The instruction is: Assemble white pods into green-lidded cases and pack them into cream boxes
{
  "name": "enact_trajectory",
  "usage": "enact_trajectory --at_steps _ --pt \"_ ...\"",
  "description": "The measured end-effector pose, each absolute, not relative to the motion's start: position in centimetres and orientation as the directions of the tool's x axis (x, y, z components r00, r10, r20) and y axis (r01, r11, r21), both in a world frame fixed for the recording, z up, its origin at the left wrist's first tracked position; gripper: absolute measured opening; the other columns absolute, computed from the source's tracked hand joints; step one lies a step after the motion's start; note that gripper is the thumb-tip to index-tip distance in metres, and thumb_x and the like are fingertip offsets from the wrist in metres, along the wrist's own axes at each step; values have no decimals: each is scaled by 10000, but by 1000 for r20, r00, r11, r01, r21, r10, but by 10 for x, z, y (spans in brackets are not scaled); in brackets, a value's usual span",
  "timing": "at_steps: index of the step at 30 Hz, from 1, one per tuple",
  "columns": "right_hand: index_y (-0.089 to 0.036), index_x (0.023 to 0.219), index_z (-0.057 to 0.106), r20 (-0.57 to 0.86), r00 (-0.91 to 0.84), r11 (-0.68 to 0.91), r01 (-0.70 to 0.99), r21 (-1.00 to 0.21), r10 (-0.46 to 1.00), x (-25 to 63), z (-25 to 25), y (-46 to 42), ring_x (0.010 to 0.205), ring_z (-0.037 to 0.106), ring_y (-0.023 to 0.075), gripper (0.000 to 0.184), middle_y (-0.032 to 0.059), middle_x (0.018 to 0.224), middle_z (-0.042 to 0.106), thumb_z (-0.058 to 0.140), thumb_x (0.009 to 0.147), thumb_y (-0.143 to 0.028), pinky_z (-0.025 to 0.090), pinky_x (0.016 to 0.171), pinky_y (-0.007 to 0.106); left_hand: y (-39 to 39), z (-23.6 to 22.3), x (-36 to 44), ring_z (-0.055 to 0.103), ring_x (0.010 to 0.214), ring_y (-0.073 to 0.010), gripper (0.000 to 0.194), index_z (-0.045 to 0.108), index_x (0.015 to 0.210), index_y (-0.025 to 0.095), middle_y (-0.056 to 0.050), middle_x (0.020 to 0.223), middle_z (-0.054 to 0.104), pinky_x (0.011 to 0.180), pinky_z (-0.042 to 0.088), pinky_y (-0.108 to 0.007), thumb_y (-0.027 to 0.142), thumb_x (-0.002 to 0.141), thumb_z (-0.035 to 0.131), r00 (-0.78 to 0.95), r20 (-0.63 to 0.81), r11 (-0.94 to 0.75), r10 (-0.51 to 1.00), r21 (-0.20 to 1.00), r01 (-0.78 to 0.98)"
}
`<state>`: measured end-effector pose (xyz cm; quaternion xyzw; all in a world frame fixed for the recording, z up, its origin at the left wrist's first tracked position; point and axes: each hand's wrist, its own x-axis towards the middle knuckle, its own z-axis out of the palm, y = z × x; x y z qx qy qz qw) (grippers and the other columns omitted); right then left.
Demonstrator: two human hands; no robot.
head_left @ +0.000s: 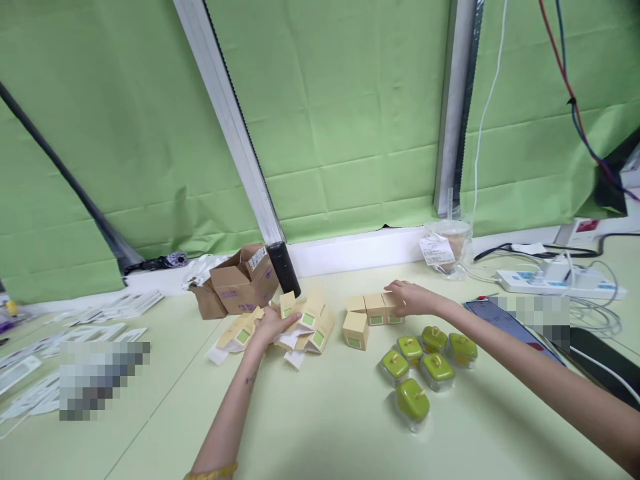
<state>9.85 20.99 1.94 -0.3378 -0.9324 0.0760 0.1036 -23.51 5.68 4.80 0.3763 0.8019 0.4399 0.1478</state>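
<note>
My left hand (pixel 275 325) is in a loose pile of partly folded tan cartons (pixel 320 335) with white flaps and green label windows. Its thumb and fingers close around one small carton (pixel 288 304); some fingertips are hidden. My right hand (pixel 413 298) reaches over the right end of a short row of closed small tan boxes (pixel 375 308), its fingers on the end box (pixel 393 311). One more closed box (pixel 355 330) stands in front of the row's left end. Nearer me sit several small clear containers with green lids (pixel 437 369), each with a little tan knob.
Behind the pile stand an open brown cardboard box (pixel 245 283) and a black cylinder (pixel 284 268). A bagged drink cup (pixel 450 243), a power strip (pixel 555 283) with cables and a phone-like device (pixel 510 327) lie right. White flat pieces (pixel 107 333) cover the left.
</note>
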Motion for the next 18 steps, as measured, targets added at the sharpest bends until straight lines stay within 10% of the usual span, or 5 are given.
enact_trajectory --at_steps 5,9,14,18 --pt "-151 1099 580 140 -766 778 605 -171 627 96 33 204 976 596 220 262 82 1117 600 615 865 -263 503 819 401 44 55 -209 252 1317 -382 524 412 1190 121 -206 1295 454 1060 143 -552 389 783 604 -593 357 220 722 693 686" --pt "-139 1065 567 232 -787 820 545 -175 572 111 69 173 1046 557 290 426 122 1099 593 718 673 -69 468 836 371 22 65 -158 333 1293 -283 439 424 1196 220 -105 1301 481 1057 271 -457 443 832 524 -338 445 -9 829 616 788" --pt "-211 1144 456 329 -808 870 432 -235 490 112 95 115 1015 571 223 443 70 1142 572 672 758 -200 492 780 315 14 66 -99 286 1351 -260 694 300 1355 267 -99 1462 332 1096 271 -438 443 774 637 129 439 -372 889 531 761" --pt "-207 1181 439 526 -779 937 328 -124 342 102 79 89 1031 569 254 484 94 1125 591 634 753 -93 483 824 395 16 56 -84 436 1243 -242 610 319 1347 288 -81 1332 486 1025 375 -415 326 814 613 178 458 -435 871 553 710"
